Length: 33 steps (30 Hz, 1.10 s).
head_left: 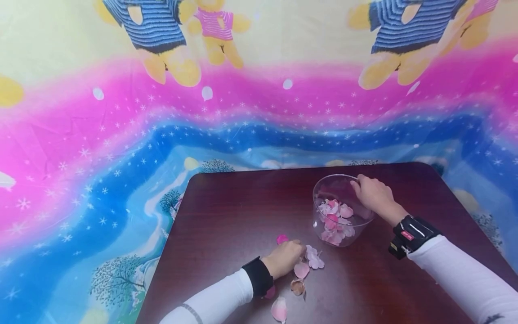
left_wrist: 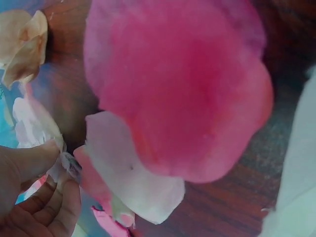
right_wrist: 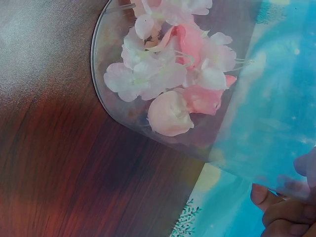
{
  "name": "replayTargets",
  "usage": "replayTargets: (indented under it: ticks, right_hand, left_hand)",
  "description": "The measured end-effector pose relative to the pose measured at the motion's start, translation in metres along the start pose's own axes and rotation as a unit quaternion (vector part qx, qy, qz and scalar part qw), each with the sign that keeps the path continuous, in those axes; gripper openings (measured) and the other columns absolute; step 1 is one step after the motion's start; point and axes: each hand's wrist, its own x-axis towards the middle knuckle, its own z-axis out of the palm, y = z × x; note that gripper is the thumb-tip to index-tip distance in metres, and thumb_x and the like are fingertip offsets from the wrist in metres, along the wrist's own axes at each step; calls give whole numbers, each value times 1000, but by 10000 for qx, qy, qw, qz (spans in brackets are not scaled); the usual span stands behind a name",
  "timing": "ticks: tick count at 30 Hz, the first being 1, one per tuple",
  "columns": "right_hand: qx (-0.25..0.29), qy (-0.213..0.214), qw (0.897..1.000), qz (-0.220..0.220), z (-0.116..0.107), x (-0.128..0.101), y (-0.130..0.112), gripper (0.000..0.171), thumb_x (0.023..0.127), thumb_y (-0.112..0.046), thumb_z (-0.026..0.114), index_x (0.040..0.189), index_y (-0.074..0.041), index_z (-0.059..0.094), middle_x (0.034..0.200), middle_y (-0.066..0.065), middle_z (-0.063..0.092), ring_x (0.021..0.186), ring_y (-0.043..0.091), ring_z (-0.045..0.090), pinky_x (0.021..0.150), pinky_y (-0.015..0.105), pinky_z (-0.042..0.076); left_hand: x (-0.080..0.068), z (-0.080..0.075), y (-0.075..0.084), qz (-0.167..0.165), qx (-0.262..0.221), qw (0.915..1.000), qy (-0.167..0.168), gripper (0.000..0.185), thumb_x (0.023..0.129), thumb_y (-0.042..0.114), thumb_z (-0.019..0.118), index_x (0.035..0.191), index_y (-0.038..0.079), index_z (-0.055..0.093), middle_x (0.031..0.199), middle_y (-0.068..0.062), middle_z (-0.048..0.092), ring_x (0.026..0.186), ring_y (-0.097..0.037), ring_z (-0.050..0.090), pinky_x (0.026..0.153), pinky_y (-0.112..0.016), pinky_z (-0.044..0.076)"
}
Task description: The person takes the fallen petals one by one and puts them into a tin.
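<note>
My left hand is low over the table, and its thumb and fingertips pinch a pale pink-white flower, best seen in the left wrist view. Loose petals lie around it: a bright magenta petal, a light pink petal, a brownish curled petal and a pink-white petal. With the thumb and fingers over its rim, my right hand grips a clear round container, which looks tilted. Inside it sit several pink and white petals and flowers.
The dark red-brown wooden table has rounded far corners. Behind and beside it hangs a colourful cloth with bears and snowflakes. A black strap circles the left wrist, and a black wrist device is on the right.
</note>
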Motion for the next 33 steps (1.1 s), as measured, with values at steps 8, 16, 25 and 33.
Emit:
replayTargets:
  ticks: [8,16,25,33]
  right_hand:
    - [-7,-5,10000,-7,1,0,-1,37,106,-33,45,110,2,58,83,21,66,82,42,67,58,52,50]
    - [15,3,10000,-12,1,-1,1,36,106,-32,46,106,1,58,77,18,63,76,38,65,54,47,47]
    - [22,13,10000,-5,3,-2,2,36,106,-33,47,104,1,58,79,19,65,78,39,66,56,49,48]
    - [11,43,10000,-8,2,-1,2,35,106,-33,46,104,1,58,81,21,65,81,42,67,58,53,49]
  left_hand:
    - [0,-13,-4,-204,-420,9989,17,11,85,6,75,93,14,73,86,3,68,81,-6,68,70,-14,52]
    - [-2,-34,-6,28,-258,9974,667,9,84,7,76,90,12,71,83,3,64,77,-8,67,67,-17,54]
    - [4,-64,-6,-215,44,9947,1006,16,83,11,80,95,14,70,86,3,63,77,-8,66,69,-17,55]
    - [7,-96,-8,-274,-483,9843,1672,9,91,7,72,98,13,70,92,3,65,82,-8,66,76,-18,55]
